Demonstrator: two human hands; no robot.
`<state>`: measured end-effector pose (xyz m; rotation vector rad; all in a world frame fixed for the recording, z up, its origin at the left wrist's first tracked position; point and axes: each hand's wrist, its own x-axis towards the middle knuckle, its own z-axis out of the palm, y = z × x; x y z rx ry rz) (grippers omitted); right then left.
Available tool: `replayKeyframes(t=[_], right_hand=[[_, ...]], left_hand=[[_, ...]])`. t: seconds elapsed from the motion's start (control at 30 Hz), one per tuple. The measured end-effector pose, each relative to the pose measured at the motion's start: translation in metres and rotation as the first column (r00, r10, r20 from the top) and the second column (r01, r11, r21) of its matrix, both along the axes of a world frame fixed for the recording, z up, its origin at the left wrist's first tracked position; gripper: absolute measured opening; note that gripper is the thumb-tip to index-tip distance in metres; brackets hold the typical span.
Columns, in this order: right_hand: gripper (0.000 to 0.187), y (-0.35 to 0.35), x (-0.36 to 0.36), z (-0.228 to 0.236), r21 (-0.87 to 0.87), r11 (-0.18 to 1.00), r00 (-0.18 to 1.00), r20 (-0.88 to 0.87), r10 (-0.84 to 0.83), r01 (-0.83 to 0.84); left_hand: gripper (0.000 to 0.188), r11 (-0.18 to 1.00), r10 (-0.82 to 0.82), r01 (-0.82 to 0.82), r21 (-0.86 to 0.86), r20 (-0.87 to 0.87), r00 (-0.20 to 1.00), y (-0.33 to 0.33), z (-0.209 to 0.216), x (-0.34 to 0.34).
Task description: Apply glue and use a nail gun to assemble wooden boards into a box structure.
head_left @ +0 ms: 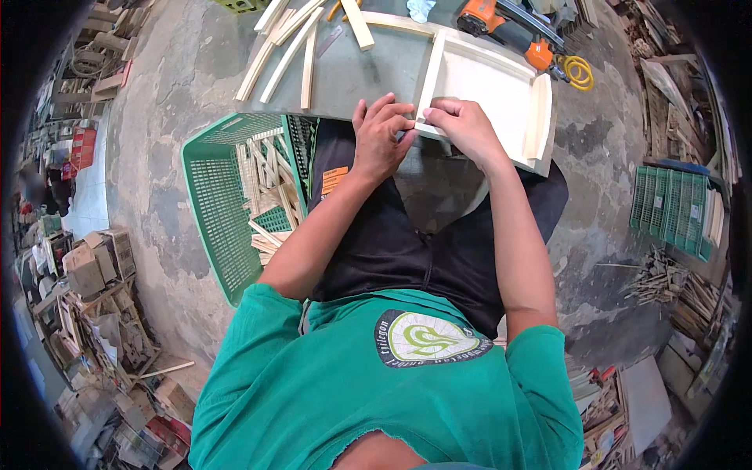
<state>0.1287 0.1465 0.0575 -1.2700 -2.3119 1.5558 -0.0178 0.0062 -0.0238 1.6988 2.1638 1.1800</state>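
A shallow pale wooden tray (pixel 489 102) with raised strip edges lies at the near right of the grey work table (pixel 362 78), its near side above my lap. My left hand (pixel 380 137) is at the tray's near left corner, thumb and forefinger closing on the wood there while the other fingers stay spread. Across the same corner, my right hand (pixel 464 129) bends its fingers over the edge strip, with the thumb against it. The fingertips of my right hand are partly hidden. Loose wooden strips (pixel 286 51) lie on the table to the left.
An orange nail gun (pixel 501 31) with a coiled yellow hose (pixel 578 72) lies beyond the tray. Left of my legs stands a green plastic basket (pixel 205 176) holding wooden strips. Stacked green crates (pixel 670 207) and scrap wood (pixel 674 286) are at the far right; cardboard boxes (pixel 94 262) at the left.
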Motion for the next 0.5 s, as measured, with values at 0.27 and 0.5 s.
replayKeyframes(t=[0.27,0.5], right_hand=[[0.032,-0.0046,-0.0021,-0.0033,-0.022,0.999,0.994,-0.096,-0.045,0.043],[0.041,-0.0005,-0.002,-0.0018,-0.032,0.999,0.999,-0.029,-0.026,0.025]], left_hand=[[0.013,1.0,-0.006,0.006,0.012,0.001,1.0,0.0,-0.0015,-0.0008],[0.023,1.0,0.001,-0.001,0.02,-0.031,1.0,0.001,0.0014,0.002]])
